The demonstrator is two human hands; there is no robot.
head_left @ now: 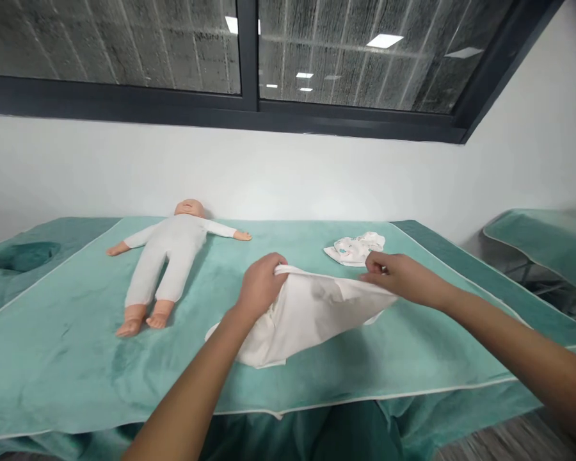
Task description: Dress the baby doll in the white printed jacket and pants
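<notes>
My left hand (260,283) is closed on the upper edge of a white cloth (307,317), lifting it off the teal towel (77,358). My right hand (388,272) pinches the same edge further right. The cloth hangs slack between both hands, its lower part resting on the towel. A baby doll (166,256) in a white suit lies on its back to the left, arms spread, head toward the wall. A small patterned white garment (356,248) lies crumpled beyond my right hand.
The towel covers a padded table against a white wall, under a dark-framed window (249,96). A second teal-covered table (547,240) stands at the right. A dark teal pillow (22,256) lies at far left. The table's front edge is near me.
</notes>
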